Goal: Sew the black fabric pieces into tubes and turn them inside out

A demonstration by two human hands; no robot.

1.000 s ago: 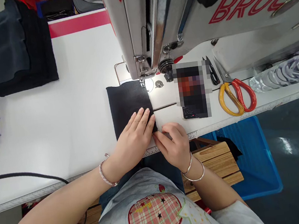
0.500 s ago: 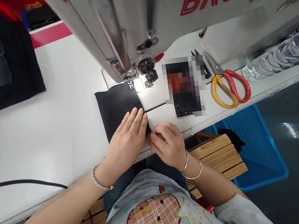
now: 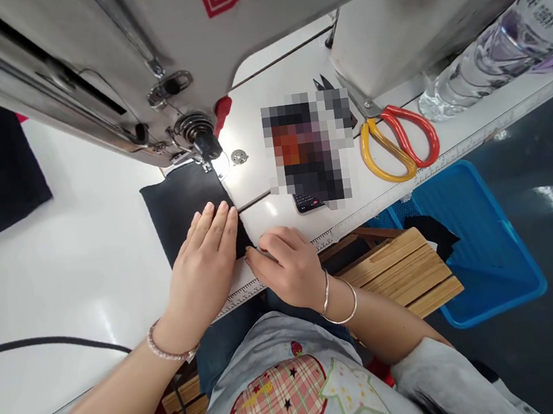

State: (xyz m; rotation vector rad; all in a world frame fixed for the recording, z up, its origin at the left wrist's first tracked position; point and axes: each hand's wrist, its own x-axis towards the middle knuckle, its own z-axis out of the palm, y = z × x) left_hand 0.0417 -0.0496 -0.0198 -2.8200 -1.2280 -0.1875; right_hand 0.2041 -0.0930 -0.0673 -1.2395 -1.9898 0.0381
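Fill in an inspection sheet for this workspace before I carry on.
Surface: white table, ruler markings along its front edge.
Work items: black cloth lies flat, its far edge at the presser foot of the sewing machine.
Clutter: scissors, a mostly masked phone, a clear bottle; dark fabric pile at left.
Hands: left hand flat on the cloth; right hand with fingertips at its near right corner, grip unclear.
Cables: black cable crosses the table's left part to the front edge.
Surroundings: wooden bench, blue bin.
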